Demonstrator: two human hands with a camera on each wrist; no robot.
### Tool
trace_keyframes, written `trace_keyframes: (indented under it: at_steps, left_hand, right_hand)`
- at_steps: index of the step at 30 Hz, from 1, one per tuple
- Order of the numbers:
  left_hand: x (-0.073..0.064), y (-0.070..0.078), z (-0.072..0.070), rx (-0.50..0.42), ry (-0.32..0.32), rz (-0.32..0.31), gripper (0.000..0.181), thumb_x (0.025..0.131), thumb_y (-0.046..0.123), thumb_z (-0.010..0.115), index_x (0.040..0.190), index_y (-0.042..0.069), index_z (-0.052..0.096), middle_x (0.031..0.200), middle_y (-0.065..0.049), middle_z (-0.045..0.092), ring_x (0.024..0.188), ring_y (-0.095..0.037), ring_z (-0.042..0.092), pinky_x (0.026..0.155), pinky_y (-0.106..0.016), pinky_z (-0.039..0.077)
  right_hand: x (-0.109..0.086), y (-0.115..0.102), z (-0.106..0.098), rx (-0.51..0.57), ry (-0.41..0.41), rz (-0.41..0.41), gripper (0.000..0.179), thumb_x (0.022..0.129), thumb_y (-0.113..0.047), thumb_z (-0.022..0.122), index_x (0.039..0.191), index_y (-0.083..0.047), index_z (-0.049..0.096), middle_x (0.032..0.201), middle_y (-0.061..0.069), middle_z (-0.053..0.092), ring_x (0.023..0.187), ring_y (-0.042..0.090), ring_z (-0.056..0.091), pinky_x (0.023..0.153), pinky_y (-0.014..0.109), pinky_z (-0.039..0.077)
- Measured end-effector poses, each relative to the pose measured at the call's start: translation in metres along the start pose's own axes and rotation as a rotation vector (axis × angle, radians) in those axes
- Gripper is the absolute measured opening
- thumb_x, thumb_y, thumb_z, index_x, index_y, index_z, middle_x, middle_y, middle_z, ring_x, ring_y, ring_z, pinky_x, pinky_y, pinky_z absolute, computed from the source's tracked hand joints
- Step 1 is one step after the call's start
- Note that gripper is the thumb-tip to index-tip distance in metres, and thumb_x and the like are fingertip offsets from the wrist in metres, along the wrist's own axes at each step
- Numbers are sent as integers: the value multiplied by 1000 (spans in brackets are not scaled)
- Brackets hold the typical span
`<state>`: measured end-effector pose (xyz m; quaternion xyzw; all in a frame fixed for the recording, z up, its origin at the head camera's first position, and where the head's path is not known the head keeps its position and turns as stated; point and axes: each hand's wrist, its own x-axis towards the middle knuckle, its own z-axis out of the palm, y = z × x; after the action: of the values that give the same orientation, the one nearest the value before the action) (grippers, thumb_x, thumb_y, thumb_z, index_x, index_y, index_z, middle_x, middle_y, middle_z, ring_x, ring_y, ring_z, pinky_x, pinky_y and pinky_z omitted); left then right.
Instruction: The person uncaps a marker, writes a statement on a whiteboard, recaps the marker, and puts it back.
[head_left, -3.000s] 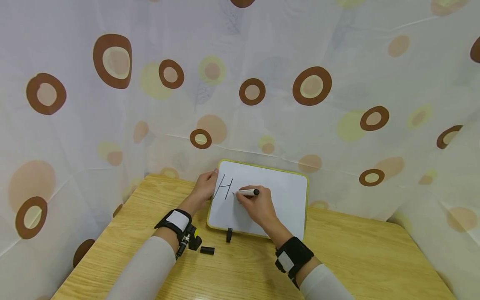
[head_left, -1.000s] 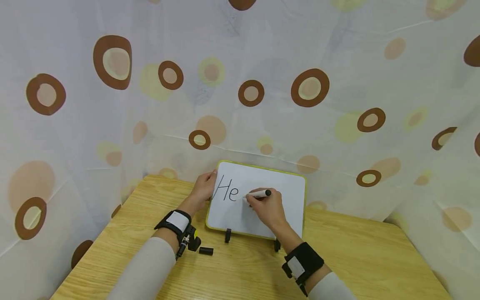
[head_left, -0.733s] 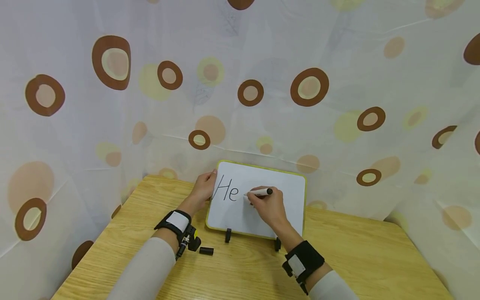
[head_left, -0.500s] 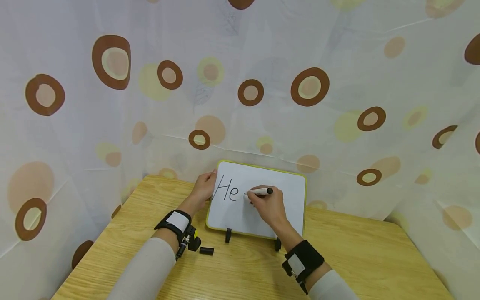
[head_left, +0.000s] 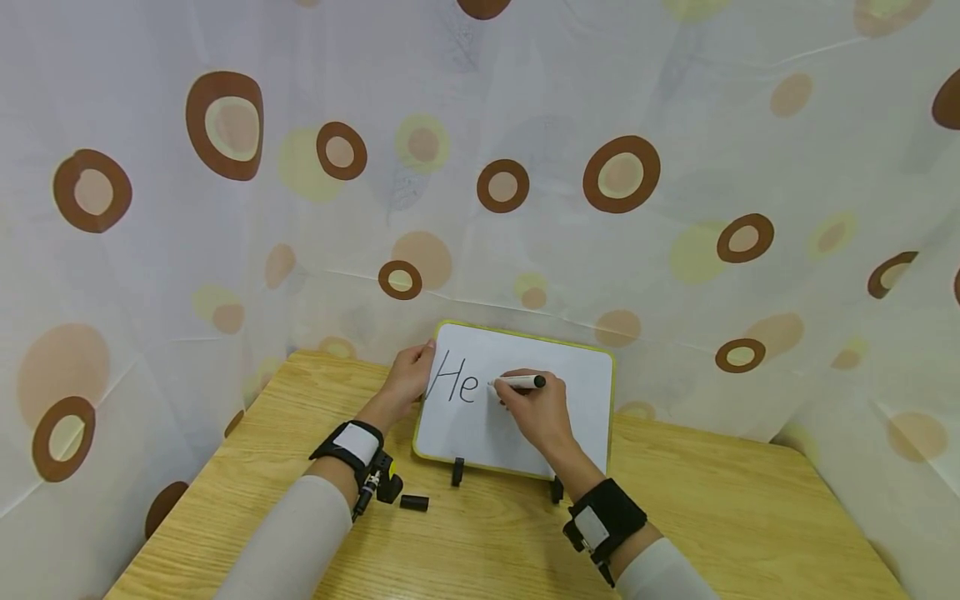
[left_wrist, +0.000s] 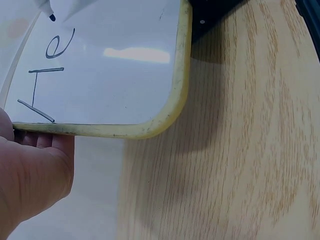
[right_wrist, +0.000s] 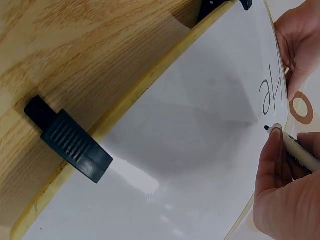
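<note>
A small whiteboard point(head_left: 461, 433) with a yellow frame stands tilted back on the table, bearing a black handwritten "He" at its upper left. My left hand point(head_left: 407, 377) grips its left edge; in the left wrist view the fingers point(left_wrist: 45, 140) go behind the frame. With my right hand point(head_left: 540, 412) I pinch a white marker point(head_left: 522, 382) with a black end. The uncapped dark tip point(right_wrist: 267, 128) points at the board just right of the "e", very close to the surface. In the left wrist view the marker tip point(left_wrist: 52, 18) shows at the top left.
Two black clip feet, a left foot point(head_left: 457, 472) and a right foot point(head_left: 557, 490), hold the board's lower edge. A black marker cap point(head_left: 414, 502) lies on the wooden table point(head_left: 712, 500) in front. Behind hangs a patterned curtain point(head_left: 555, 250). Each wrist wears a black strapped camera.
Since three seconds ago an "e" has appeared after the "H", and my right hand has moved right with the marker. Over the last second it barely shifts. The left hand stays put.
</note>
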<state>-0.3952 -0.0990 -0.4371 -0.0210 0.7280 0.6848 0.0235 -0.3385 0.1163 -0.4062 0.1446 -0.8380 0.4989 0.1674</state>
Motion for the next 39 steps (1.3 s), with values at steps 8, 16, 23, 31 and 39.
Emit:
trace_keyframes:
  at_steps: [8,16,23,31,39]
  left_hand:
    - [0,0,0,-4,-4,2,50,112,45,36,123,8,66,108,-9,65,96,-21,61,75,-33,53]
    - [2,-1,0,-8,-6,-1,50,112,46,36,122,8,67,107,-9,65,96,-21,61,76,-33,53]
    - [1,-1,0,0,-4,5,50,111,46,36,122,8,67,108,-9,65,97,-21,61,76,-33,53]
    - [1,-1,1,0,3,2,49,112,45,36,122,8,67,107,-10,65,94,-21,60,74,-31,53]
    - [2,-2,0,-6,-1,12,48,112,44,37,123,8,67,107,-9,65,94,-21,61,74,-31,53]
  right_hand:
    - [1,-2,2,-16,2,13,8,92,-8,75,95,-2,79,83,16,76,74,29,74,64,30,56]
    - [1,-2,3,-6,9,27,8,91,-8,76,96,-2,79,82,14,76,74,28,74,64,31,57]
    - [3,-1,3,-2,22,3,14,91,-9,77,101,0,79,83,15,76,75,29,74,64,30,57]
    - [3,0,2,27,30,0,17,92,-9,77,107,0,78,88,14,77,80,26,76,67,26,57]
    - [3,-1,1,53,32,26,20,92,-10,77,109,0,77,92,16,77,82,27,76,68,23,56]
